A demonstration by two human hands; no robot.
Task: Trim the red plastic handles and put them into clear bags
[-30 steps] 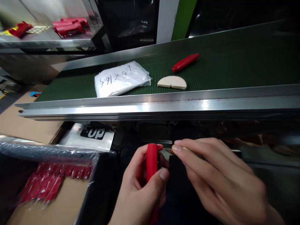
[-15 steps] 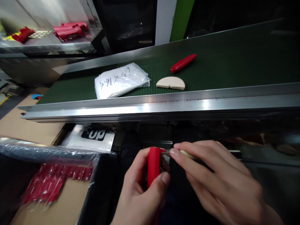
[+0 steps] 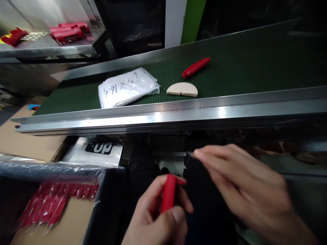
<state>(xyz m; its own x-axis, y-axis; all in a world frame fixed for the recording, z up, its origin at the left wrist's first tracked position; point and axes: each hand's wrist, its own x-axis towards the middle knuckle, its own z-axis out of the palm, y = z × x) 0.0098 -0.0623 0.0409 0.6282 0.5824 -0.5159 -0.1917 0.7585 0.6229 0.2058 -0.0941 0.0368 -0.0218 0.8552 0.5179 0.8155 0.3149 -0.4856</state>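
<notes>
My left hand [image 3: 158, 214] is closed around a red plastic handle-like piece [image 3: 169, 194], thumb across its near side, its upper end sticking out above the fingers. To the right and a little higher, my right hand [image 3: 242, 180] pinches a small knife [image 3: 190, 154]. Only a short bit of its thin blade shows past the fingertips, blurred, apart from the red piece; its handle is hidden in the hand. A similar red piece [image 3: 196, 67] lies on the green conveyor belt [image 3: 237, 68], behind a cream half-round block [image 3: 182, 89].
A white plastic packet [image 3: 129, 88] with handwriting lies on the belt, behind the metal rail [image 3: 143, 118]. At lower left, a plastic-lined box [image 3: 102, 200] holds several bagged red pieces [image 3: 48, 204]. More red parts [image 3: 68, 32] sit on a metal shelf at upper left.
My right hand has drawn the knife up and away from the red piece, which the blade was touching. My left hand has lowered and tilted the piece slightly. The view has shifted a little.
</notes>
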